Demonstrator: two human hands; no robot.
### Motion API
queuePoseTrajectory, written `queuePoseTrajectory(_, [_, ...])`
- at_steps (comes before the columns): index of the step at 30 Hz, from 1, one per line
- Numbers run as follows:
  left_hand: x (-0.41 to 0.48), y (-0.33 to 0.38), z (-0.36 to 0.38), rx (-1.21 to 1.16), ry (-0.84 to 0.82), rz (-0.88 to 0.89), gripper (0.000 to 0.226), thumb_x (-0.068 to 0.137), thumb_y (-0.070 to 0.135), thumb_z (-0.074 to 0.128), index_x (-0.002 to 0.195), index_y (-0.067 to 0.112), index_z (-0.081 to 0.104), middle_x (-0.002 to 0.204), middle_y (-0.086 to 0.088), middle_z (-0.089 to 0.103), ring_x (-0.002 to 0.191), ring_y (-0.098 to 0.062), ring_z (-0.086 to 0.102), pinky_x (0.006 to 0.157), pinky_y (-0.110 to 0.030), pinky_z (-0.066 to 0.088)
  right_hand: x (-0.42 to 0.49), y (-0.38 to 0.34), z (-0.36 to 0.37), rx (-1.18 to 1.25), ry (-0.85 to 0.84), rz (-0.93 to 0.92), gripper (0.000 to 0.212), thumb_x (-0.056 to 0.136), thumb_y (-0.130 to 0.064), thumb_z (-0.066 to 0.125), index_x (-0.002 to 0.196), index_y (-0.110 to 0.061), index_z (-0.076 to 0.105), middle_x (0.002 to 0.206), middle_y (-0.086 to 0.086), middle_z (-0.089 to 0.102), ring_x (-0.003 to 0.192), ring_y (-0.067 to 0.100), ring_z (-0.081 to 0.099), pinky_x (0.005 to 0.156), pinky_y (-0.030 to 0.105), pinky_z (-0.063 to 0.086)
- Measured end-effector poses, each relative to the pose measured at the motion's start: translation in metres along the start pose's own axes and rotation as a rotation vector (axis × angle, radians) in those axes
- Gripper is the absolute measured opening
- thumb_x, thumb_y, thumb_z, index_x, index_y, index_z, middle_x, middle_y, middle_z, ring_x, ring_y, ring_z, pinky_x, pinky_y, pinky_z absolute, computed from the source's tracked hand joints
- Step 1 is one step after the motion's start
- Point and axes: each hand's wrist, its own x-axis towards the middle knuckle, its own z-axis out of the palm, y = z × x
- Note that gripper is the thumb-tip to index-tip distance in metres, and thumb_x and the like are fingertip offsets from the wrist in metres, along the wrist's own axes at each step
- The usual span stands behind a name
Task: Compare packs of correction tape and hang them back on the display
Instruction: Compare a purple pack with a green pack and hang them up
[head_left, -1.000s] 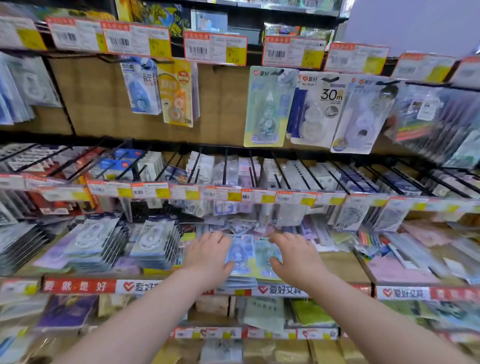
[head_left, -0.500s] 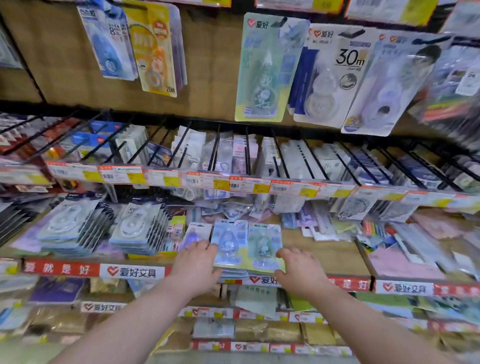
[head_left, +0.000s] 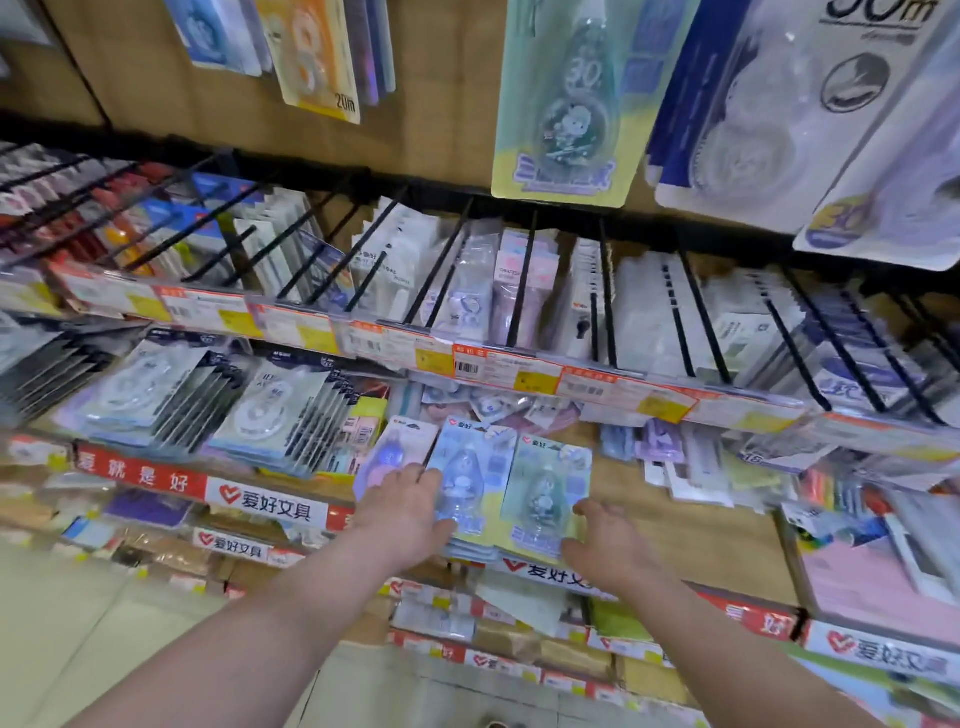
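Correction tape packs (head_left: 524, 467), two side by side, lie flat at lower ctr of the frame: blue pack (head_left: 470, 483) on the left, green pack (head_left: 550, 488) touching it on the right, both atop a small stack (head_left: 470, 551) at the front edge of the shelf (head_left: 685, 535). A purple pack (head_left: 387, 457) sits just left, partly under the left hand (head_left: 410, 514). Left grip: spread, fingers laid fairly straight across the purple & blue cards, pressing not pinching. Right hand (head_left: 610, 545) is at the green pack's lower right corner, fingers loosely bent; can't tell if its grip pinches the card edge or only touches it.

Risks, as I judge: cards look glossy & stacked loose near the shelf lip, so lifting the top two could drag those below off the front. A flat palm gives no real hold; a pack may slip once clear of the stack. The peg hooks (head_left: 519, 280) at mid frame are crowded & fronted by price tags (head_left: 511, 371), so a card could miss a hook tip or land on the wrong peg, designs differing mostly by colour.

Looks: thin card backs w/ a clear bulb-shaped blister, cartoon figure inside, red heart logo top left, pale yellow band at the bottom; prob. light & easy to bend
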Motion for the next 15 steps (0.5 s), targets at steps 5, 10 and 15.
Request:
queuePoseTrajectory(5, [0.013,0.005,0.006,-0.110,-0.047,-0.093,0.060,0.089,0.051,0.051,0.137,0.019,0.034,0.138,-0.005,0.040,0.129,-0.026,0.038,0.102,-0.038,0.037,0.017,0.005,0.004,0.136,-0.013,0.061,0.060,0.088,-0.039,0.055,0.141,-0.018,0.036,0.138,0.008,0.044,0.125,0.026,0.047,0.099,0.031,0.042])
queuePoseTrajectory(10, [0.024,0.007,0.010,-0.316,-0.057,-0.218,0.061,0.089,0.050,0.052,0.136,0.015,0.036,0.135,-0.009,0.044,0.123,-0.028,0.045,0.097,-0.038,0.042,0.028,0.007,0.011,0.306,-0.002,0.132,0.065,0.086,-0.036,0.058,0.143,-0.012,0.034,0.140,0.011,0.045,0.124,0.028,0.049,0.096,0.032,0.043])
queuePoseTrajectory(15, [0.032,0.009,0.017,-0.477,-0.041,-0.328,0.066,0.087,0.053,0.055,0.135,0.011,0.037,0.126,-0.013,0.053,0.110,-0.030,0.055,0.091,-0.039,0.048,0.036,0.006,0.011,0.454,0.015,0.182,0.061,0.084,-0.041,0.064,0.133,-0.012,0.043,0.128,0.010,0.056,0.113,0.028,0.056,0.087,0.030,0.046])
